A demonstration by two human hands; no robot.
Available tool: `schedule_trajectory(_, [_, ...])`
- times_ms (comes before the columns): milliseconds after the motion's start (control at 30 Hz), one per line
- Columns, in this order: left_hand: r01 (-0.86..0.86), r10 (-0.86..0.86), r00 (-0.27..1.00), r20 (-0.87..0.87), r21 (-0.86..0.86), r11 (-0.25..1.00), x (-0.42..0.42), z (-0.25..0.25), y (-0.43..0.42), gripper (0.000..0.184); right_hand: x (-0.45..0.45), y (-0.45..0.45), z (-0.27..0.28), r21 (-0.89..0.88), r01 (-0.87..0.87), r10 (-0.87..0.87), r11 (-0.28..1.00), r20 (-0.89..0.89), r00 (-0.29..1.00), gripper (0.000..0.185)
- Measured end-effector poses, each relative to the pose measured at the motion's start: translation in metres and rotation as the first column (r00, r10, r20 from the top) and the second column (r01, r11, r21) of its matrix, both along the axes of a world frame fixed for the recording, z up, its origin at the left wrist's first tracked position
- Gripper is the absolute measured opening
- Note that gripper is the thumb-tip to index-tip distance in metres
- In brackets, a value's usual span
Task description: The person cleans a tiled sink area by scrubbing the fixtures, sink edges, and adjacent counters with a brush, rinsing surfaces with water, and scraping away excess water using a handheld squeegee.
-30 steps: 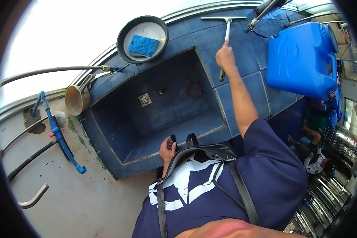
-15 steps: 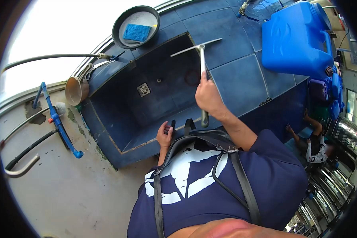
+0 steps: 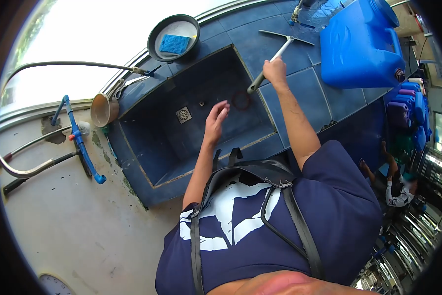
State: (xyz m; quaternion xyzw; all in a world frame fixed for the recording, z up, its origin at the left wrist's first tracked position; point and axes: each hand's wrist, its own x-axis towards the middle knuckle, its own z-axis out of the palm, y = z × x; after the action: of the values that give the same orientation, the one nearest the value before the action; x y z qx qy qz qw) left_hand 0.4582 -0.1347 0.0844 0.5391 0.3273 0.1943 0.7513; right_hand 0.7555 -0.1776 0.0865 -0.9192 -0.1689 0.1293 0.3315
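My right hand (image 3: 275, 72) is wrapped round the handle of a squeegee (image 3: 283, 47). Its thin blade lies across the blue tiled counter (image 3: 299, 93), to the left of a large blue jerrycan (image 3: 354, 49). The grey grip end sticks out below my fist, near the sink's edge. My left hand (image 3: 217, 119) hovers over the dark blue tiled sink (image 3: 169, 152) with nothing in it, fingers loosely extended. A drain (image 3: 183, 115) shows at the sink's bottom.
A black basin (image 3: 195, 46) holding a blue cloth-like pad (image 3: 174, 44) stands behind the sink. A dipper (image 3: 103, 110) sits at the left corner beside a hose (image 3: 83, 64). Blue pipes (image 3: 76, 132) run along the left wall. Another person (image 3: 400, 194) is at the right.
My right hand has carried the squeegee up and to the right, farther over the counter. The left hand has risen from the sink's near edge to above its middle.
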Motion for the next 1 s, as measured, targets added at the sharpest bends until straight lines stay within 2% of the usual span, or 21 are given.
schedule_trajectory(33, [0.038, -0.038, 0.999, 0.017, 0.01, 0.999, 0.029, 0.006, 0.008, 0.044, -0.005, 0.0, -0.007, 0.047, 0.025, -0.023, 0.999, -0.046, 0.999, 0.048])
schedule_trajectory(100, [0.088, -0.075, 0.989, -0.125, 0.099, 0.991, 0.085, 0.005, 0.019, 0.055, -0.017, -0.002, -0.01, 0.109, 0.022, -0.011, 0.994, -0.095, 0.995, 0.043])
schedule_trajectory(133, [0.09, -0.079, 0.99, -0.119, 0.092, 0.992, 0.106, 0.008, 0.029, 0.055, -0.02, -0.005, -0.008, 0.125, 0.006, 0.009, 0.992, -0.116, 0.993, 0.041])
schedule_trajectory(167, [0.255, -0.197, 0.925, -0.325, 0.149, 0.955, 0.124, 0.013, 0.038, 0.055, -0.017, -0.01, -0.011, 0.142, -0.098, 0.113, 0.985, -0.103, 0.988, 0.041])
schedule_trajectory(200, [0.423, -0.284, 0.805, -0.521, 0.169, 0.89, 0.137, 0.013, 0.044, 0.055, -0.005, -0.015, -0.012, 0.136, -0.095, 0.109, 0.986, -0.102, 0.989, 0.041])
schedule_trajectory(233, [0.426, -0.289, 0.804, -0.519, 0.165, 0.889, 0.144, 0.01, 0.047, 0.055, 0.013, -0.021, -0.012, 0.082, -0.169, 0.17, 0.982, -0.005, 0.985, 0.042])
schedule_trajectory(267, [0.475, -0.261, 0.792, -0.553, 0.288, 0.831, 0.149, 0.006, 0.051, 0.051, 0.029, -0.028, -0.013, 0.021, -0.238, 0.235, 0.971, 0.084, 0.968, 0.043])
schedule_trajectory(300, [0.52, -0.227, 0.779, -0.584, 0.4, 0.754, 0.151, 0.002, 0.053, 0.048, 0.044, -0.034, -0.005, -0.041, -0.154, 0.159, 0.987, 0.23, 0.96, 0.047])
schedule_trajectory(333, [0.527, -0.233, 0.772, -0.591, 0.391, 0.755, 0.153, 0.003, 0.053, 0.048, 0.069, -0.042, -0.007, -0.054, -0.167, 0.175, 0.985, 0.276, 0.945, 0.049])
schedule_trajectory(367, [0.571, -0.226, 0.741, -0.632, 0.417, 0.708, 0.155, 0.009, 0.055, 0.045, 0.101, -0.05, -0.022, -0.199, -0.189, 0.266, 0.962, 0.517, 0.813, 0.053])
schedule_trajectory(400, [0.614, -0.215, 0.709, -0.672, 0.437, 0.658, 0.156, 0.015, 0.056, 0.042, 0.125, -0.054, -0.029, -0.315, -0.145, 0.302, 0.938, 0.541, 0.785, 0.052])
schedule_trajectory(433, [0.619, -0.219, 0.699, -0.68, 0.424, 0.661, 0.157, 0.019, 0.056, 0.042, 0.143, -0.059, -0.035, -0.425, -0.096, 0.344, 0.9, 0.559, 0.754, 0.052])
schedule_trajectory(467, [0.638, -0.183, 0.679, -0.711, 0.449, 0.625, 0.16, 0.025, 0.056, 0.042, 0.159, -0.067, -0.044, -0.427, -0.102, 0.348, 0.898, 0.551, 0.758, 0.052])
schedule_trajectory(533, [0.649, -0.132, 0.663, -0.737, 0.478, 0.592, 0.166, 0.032, 0.066, 0.042, 0.187, -0.074, -0.062, -0.518, -0.261, 0.504, 0.814, 0.409, 0.761, 0.045])
schedule_trajectory(567, [0.67, -0.144, 0.67, -0.728, 0.511, 0.539, 0.166, 0.034, 0.07, 0.04, 0.193, -0.079, -0.071, -0.519, -0.271, 0.512, 0.811, 0.403, 0.759, 0.045])
schedule_trajectory(600, [0.687, -0.156, 0.678, -0.718, 0.544, 0.482, 0.167, 0.035, 0.075, 0.038, 0.198, -0.082, -0.079, -0.519, -0.234, 0.489, 0.822, 0.434, 0.757, 0.038])
schedule_trajectory(667, [0.679, -0.173, 0.7, -0.693, 0.57, 0.462, 0.167, 0.033, 0.087, 0.037, 0.197, -0.083, -0.08, -0.522, -0.204, 0.476, 0.828, 0.462, 0.748, 0.031])
schedule_trajectory(733, [0.678, -0.204, 0.713, -0.671, 0.585, 0.446, 0.167, 0.03, 0.093, 0.036, 0.184, -0.097, -0.072, -0.334, -0.129, 0.324, 0.934, 0.636, 0.7, 0.023])
schedule_trajectory(800, [0.691, -0.277, 0.717, -0.639, 0.599, 0.406, 0.178, 0.026, 0.1, 0.036, 0.178, -0.11, -0.069, -0.356, -0.131, 0.33, 0.925, 0.588, 0.738, 0.024])
schedule_trajectory(867, [0.726, -0.3, 0.682, -0.667, 0.573, 0.379, 0.195, 0.019, 0.1, 0.036, 0.175, -0.121, -0.068, -0.383, -0.197, 0.391, 0.902, 0.537, 0.747, 0.017])
schedule_trajectory(1000, [0.772, -0.312, 0.628, -0.713, 0.523, 0.36, 0.215, 0.009, 0.096, 0.035, 0.184, -0.13, -0.09, -0.423, -0.176, 0.411, 0.889, 0.567, 0.714, 0.014])
